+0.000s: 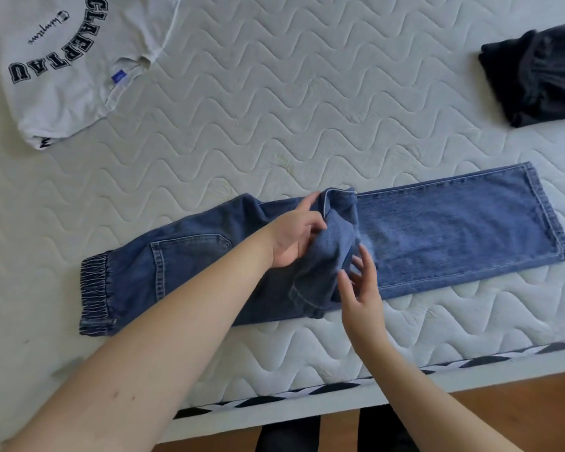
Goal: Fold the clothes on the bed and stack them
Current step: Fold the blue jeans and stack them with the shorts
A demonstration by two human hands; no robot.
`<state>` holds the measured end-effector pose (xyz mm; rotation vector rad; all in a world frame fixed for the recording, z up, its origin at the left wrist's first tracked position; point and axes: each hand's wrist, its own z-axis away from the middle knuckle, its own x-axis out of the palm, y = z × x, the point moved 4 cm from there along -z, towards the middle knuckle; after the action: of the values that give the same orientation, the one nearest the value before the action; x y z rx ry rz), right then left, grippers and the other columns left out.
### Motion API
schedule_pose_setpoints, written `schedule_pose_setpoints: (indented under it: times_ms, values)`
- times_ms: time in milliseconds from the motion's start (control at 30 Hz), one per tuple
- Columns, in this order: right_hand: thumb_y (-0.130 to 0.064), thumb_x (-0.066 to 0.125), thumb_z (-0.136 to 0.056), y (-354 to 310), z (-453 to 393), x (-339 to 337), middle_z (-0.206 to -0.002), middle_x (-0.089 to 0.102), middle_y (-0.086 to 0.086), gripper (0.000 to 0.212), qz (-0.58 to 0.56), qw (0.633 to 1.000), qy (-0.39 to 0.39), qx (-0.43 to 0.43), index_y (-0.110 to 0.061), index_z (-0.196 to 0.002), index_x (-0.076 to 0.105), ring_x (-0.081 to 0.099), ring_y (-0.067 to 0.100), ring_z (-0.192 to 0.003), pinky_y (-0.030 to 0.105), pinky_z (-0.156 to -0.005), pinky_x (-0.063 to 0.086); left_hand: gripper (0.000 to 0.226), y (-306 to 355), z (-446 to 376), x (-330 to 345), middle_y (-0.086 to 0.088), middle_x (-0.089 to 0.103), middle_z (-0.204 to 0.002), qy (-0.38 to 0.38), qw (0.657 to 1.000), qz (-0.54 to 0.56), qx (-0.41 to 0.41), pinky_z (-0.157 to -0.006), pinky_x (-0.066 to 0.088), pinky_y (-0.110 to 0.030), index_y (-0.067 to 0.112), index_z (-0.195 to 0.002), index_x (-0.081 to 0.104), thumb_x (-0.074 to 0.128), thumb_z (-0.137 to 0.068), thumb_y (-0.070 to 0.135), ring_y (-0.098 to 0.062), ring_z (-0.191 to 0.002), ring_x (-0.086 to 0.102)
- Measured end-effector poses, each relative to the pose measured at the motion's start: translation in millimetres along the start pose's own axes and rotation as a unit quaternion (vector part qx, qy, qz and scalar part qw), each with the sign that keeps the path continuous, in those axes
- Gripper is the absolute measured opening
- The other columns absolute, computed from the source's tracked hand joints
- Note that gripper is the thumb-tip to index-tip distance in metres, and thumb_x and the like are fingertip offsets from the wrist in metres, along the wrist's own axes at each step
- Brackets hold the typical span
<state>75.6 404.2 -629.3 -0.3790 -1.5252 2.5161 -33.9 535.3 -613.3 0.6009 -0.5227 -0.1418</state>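
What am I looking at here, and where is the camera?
No machine here: a person wears one camera on the head, looking down at their own hands. On the white mattress lie blue jeans, stretched sideways. The left hand grips a bunched-up fold of denim at the middle; the right hand touches that fold with loose fingers. A white T-shirt with dark lettering lies far left, and a dark folded garment far right.
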Motion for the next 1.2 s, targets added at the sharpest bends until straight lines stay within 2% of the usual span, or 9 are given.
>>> schedule_pose_setpoints:
  times_ms: [133,267,433,567,633,833,967,1067,1200]
  values:
    - [-0.032,0.047,-0.103,-5,-11,-37,-0.142,0.047,-0.012,0.044,-0.033,0.999,0.026,-0.011,-0.030,-0.146,0.039,0.046,-0.005,-0.127,0.026,-0.108,0.040,0.096,1,-9,31,-0.008,0.053,-0.139,-0.085,0.995,-0.041,-0.014,-0.076,0.046,-0.042,0.053,-0.148,0.010,0.036,-0.077,-0.006,-0.028,-0.110,0.051]
    - [-0.057,0.051,-0.086,-2,-11,-58,-0.145,0.040,-0.019,0.065,0.080,0.995,-0.006,-0.061,-0.037,-0.145,0.035,0.038,-0.002,-0.135,0.026,-0.110,0.036,0.104,3,-25,52,-0.006,0.052,-0.141,-0.045,0.995,-0.093,0.001,-0.068,0.054,-0.036,0.052,-0.148,-0.007,0.039,-0.086,-0.018,-0.024,-0.112,0.059]
    - [-0.048,0.084,-0.069,11,-11,-66,-0.153,0.034,-0.013,0.104,0.138,0.984,-0.072,-0.087,-0.024,-0.152,0.026,0.032,0.006,-0.141,0.025,-0.112,0.030,0.080,15,-42,75,-0.016,0.056,-0.119,0.000,0.994,-0.099,0.050,-0.068,0.055,-0.026,0.035,-0.147,0.032,0.051,-0.089,-0.016,-0.019,-0.091,0.061]
    - [0.002,0.059,-0.091,0,-20,-81,-0.100,0.066,-0.008,0.031,0.021,0.997,0.075,0.007,-0.023,-0.109,0.061,0.058,-0.006,-0.088,0.014,-0.074,0.044,0.039,24,-51,105,-0.012,0.053,-0.103,-0.025,0.989,-0.138,0.055,-0.076,0.057,-0.025,0.020,-0.115,0.064,0.057,-0.090,-0.008,-0.017,-0.088,0.059]
    - [0.006,0.049,-0.093,-6,-27,-97,-0.076,0.062,-0.014,0.027,-0.025,0.993,0.112,0.017,-0.017,-0.091,0.061,0.050,-0.004,-0.066,0.011,-0.060,0.040,0.029,34,-57,114,-0.010,0.059,-0.103,-0.008,0.977,-0.204,0.059,-0.077,0.057,-0.028,0.019,-0.109,0.068,0.057,-0.092,-0.002,-0.014,-0.086,0.061]
    - [0.002,0.055,-0.092,-28,-49,-190,-0.069,0.062,-0.015,0.025,-0.032,0.988,0.149,0.021,-0.020,-0.084,0.061,0.054,0.000,-0.064,0.014,-0.055,0.042,0.053,70,-77,149,0.009,0.065,-0.091,-0.079,0.871,-0.483,0.035,-0.067,0.043,-0.018,0.029,-0.118,0.058,0.036,-0.085,-0.006,-0.004,-0.082,0.065]
    - [-0.007,0.062,-0.090,-48,-79,-267,-0.083,0.068,-0.010,0.016,0.104,0.985,0.138,0.007,-0.023,-0.089,0.064,0.060,0.007,-0.079,0.013,-0.063,0.043,0.028,70,-109,183,0.012,0.061,-0.079,-0.035,0.766,-0.634,0.101,-0.064,0.040,-0.018,0.025,-0.109,0.061,0.064,-0.083,0.015,-0.013,-0.077,0.059]
    - [-0.025,0.072,-0.087,-58,-103,-321,-0.089,0.068,-0.004,0.014,0.223,0.966,0.130,0.012,-0.022,-0.097,0.062,0.059,0.015,-0.084,0.028,-0.069,0.042,0.012,59,-140,213,0.013,0.050,-0.067,0.020,0.747,-0.650,0.139,-0.059,0.036,-0.025,0.026,-0.088,0.060,0.068,-0.086,0.035,-0.019,-0.076,0.055]
    - [-0.034,0.079,-0.080,-58,-134,-376,-0.088,0.069,-0.001,0.032,0.290,0.954,0.067,0.039,-0.017,-0.102,0.063,0.061,0.020,-0.082,0.035,-0.072,0.046,0.024,45,-189,241,0.001,0.044,-0.091,0.081,0.673,-0.718,0.158,-0.086,0.043,-0.036,0.031,-0.091,0.067,0.060,-0.087,0.054,-0.028,-0.103,0.050]
